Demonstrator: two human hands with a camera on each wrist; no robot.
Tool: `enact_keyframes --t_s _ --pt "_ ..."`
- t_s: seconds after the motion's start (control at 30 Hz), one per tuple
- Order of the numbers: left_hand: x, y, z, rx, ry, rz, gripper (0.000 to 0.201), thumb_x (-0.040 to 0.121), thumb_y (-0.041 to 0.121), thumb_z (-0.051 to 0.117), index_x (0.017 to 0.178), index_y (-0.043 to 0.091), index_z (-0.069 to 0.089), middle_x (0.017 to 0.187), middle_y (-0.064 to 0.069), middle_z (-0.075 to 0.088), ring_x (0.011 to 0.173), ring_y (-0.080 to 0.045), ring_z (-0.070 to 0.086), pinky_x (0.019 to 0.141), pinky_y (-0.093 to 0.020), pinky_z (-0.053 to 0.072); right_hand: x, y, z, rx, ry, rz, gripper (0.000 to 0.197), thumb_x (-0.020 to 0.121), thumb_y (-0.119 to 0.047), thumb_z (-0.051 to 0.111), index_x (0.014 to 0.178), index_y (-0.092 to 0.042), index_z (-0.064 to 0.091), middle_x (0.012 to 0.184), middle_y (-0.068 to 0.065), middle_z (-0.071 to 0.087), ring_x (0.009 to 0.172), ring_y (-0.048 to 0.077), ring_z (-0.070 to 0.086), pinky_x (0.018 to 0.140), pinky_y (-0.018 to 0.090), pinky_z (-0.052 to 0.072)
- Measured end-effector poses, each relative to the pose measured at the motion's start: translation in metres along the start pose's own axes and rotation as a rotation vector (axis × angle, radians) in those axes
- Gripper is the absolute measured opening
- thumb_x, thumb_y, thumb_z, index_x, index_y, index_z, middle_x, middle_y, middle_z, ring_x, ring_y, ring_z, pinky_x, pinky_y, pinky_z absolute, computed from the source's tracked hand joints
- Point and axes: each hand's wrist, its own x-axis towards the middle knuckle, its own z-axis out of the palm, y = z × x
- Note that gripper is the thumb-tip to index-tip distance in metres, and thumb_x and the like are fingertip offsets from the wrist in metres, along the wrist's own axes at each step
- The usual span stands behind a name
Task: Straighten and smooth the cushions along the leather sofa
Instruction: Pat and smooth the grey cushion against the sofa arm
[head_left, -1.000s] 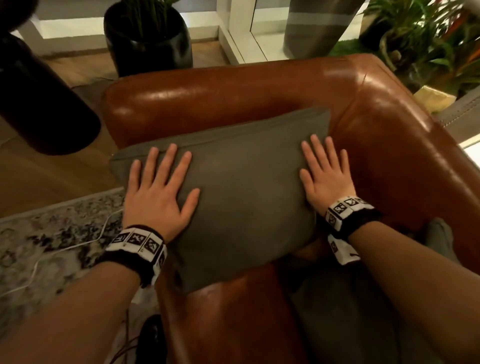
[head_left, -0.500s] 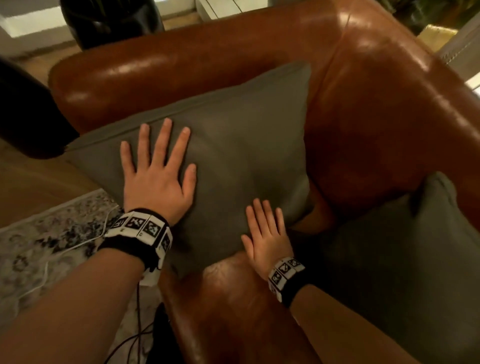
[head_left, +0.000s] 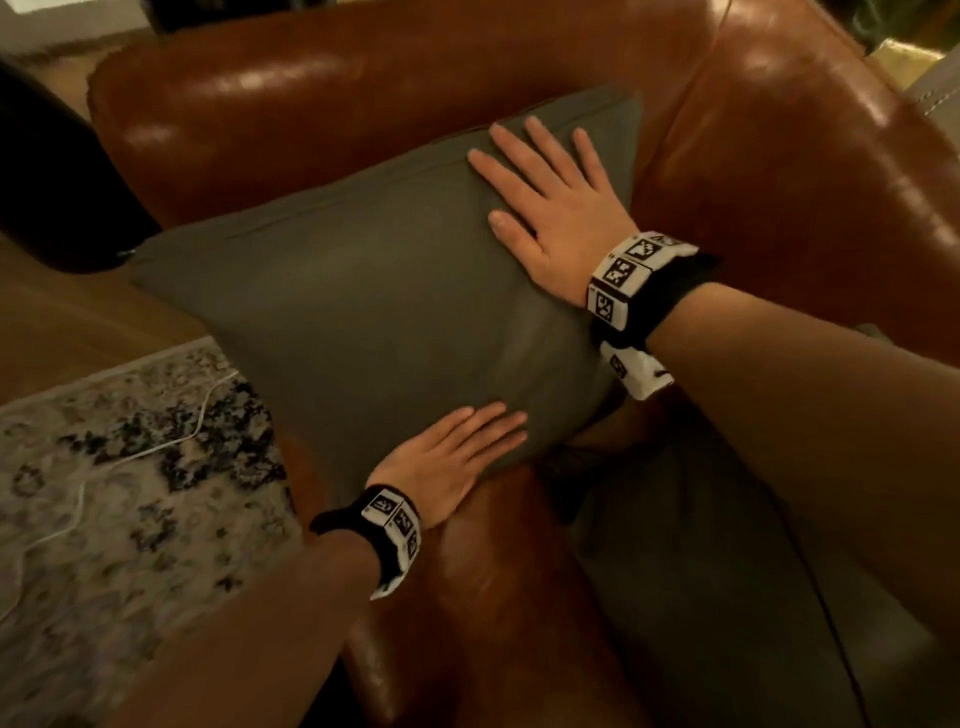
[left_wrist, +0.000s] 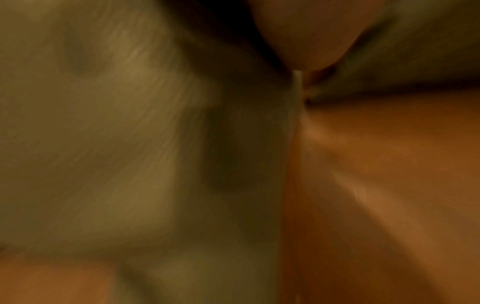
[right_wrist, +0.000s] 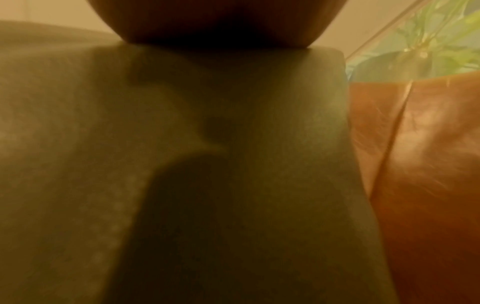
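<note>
My left hand (head_left: 449, 457) lies flat with straight fingers on the lower edge of the grey cushion (head_left: 374, 312), heel of the palm on the brown leather sofa (head_left: 519, 597) arm beneath it. To my right, a 2nd grey cushion (head_left: 701, 571) slumps on the seat, partly hidden by my right forearm. Further on, my right hand (head_left: 550, 208) presses open-palmed, fingers spread, near the cushion's upper right corner. The cushion leans against the sofa's corner. A patterned rug (head_left: 104, 467) with a white cable (head_left: 156, 447) covers the floor at left.
</note>
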Motion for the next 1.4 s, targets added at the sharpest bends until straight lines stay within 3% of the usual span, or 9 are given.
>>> enact_keyframes --t_s 0.23,0.4,0.5,0.6,0.73,0.93,1.07,1.23,1.4 --pt "-0.022 -0.011 0.014 0.092 -0.292 0.287 0.068 0.093 0.019 0.017 0.155 0.016 -0.01 0.159 -0.002 -0.029 0.142 -0.021 -0.036 0.104 -0.036 -0.039 -0.002 -0.006 -0.001 0.012 0.026 0.028 0.055 0.103 -0.052 0.019 0.155 -0.035 0.019 0.163 -0.004 0.02 0.152 0.024 0.01 0.12 0.053 0.001" --pt "-0.014 -0.025 -0.066 -0.307 0.247 0.098 0.038 0.077 0.021 0.051 0.111 0.022 0.068 0.14 -0.001 0.056 0.133 -0.027 0.046 0.111 -0.044 0.028 -0.023 -0.036 -0.003 0.105 0.219 0.134 0.052 0.103 -0.041 0.03 0.152 -0.026 0.032 0.16 0.001 0.029 0.15 0.025 0.018 0.121 0.052 0.008" --pt "0.008 -0.066 -0.127 -0.272 0.471 -0.407 0.047 0.085 0.031 0.05 0.131 0.026 0.056 0.15 -0.004 0.045 0.141 -0.033 0.031 0.116 -0.054 0.021 -0.046 -0.053 0.019 0.209 0.271 0.311 0.055 0.102 -0.04 0.032 0.154 -0.027 0.026 0.163 0.001 0.019 0.152 0.023 0.011 0.122 0.049 0.005" --pt "0.019 -0.124 -0.14 -0.231 0.159 -0.741 0.062 0.094 0.059 0.021 0.153 0.039 0.018 0.164 0.001 0.017 0.151 -0.034 0.011 0.12 -0.058 0.005 -0.069 -0.056 0.049 0.378 0.256 0.67 0.061 0.1 -0.052 0.02 0.156 -0.032 0.007 0.165 -0.008 0.001 0.152 0.017 -0.004 0.121 0.045 -0.002" --pt "0.004 -0.149 -0.125 -0.273 0.005 -0.759 0.074 0.088 0.075 0.006 0.154 0.041 0.002 0.164 -0.001 0.018 0.149 -0.032 0.017 0.12 -0.055 0.012 -0.098 -0.072 0.095 0.745 0.243 1.101 0.068 0.098 -0.061 0.017 0.156 -0.03 0.001 0.166 -0.005 0.002 0.152 0.02 0.002 0.123 0.041 0.004" --pt "0.006 -0.144 -0.127 -0.293 0.008 -0.771 0.074 0.089 0.073 0.006 0.154 0.038 0.003 0.16 -0.003 0.026 0.146 -0.031 0.024 0.119 -0.054 0.016 -0.098 -0.061 0.08 0.91 0.312 1.29 0.056 0.104 -0.047 0.025 0.155 -0.023 0.023 0.16 0.003 0.029 0.147 0.024 0.024 0.119 0.038 0.018" --pt "0.005 -0.145 -0.133 -0.271 0.025 -0.769 0.078 0.091 0.071 0.014 0.155 0.028 0.006 0.15 -0.009 0.04 0.132 -0.035 0.042 0.107 -0.053 0.031 -0.054 -0.05 0.007 0.558 0.481 0.811 0.053 0.101 -0.04 0.032 0.149 -0.019 0.036 0.156 0.005 0.035 0.146 0.027 0.024 0.12 0.042 0.016" --pt "0.005 -0.146 -0.134 -0.246 0.042 -0.803 0.075 0.093 0.062 0.022 0.146 0.011 0.031 0.135 -0.013 0.05 0.115 -0.036 0.049 0.095 -0.052 0.036 0.031 -0.077 -0.02 0.107 -0.008 -0.092 0.055 0.101 -0.051 0.023 0.152 -0.031 0.03 0.157 -0.004 0.035 0.147 0.022 0.024 0.119 0.049 0.007" --pt "-0.004 -0.175 -0.141 -0.35 0.043 -0.895 0.059 0.097 0.051 0.02 0.132 0.013 0.048 0.126 -0.014 0.054 0.116 -0.035 0.049 0.099 -0.048 0.037 0.05 -0.02 -0.026 0.032 -0.075 0.029 0.053 0.101 -0.052 0.022 0.139 -0.026 0.049 0.139 0.002 0.053 0.13 0.026 0.045 0.114 0.042 0.022"
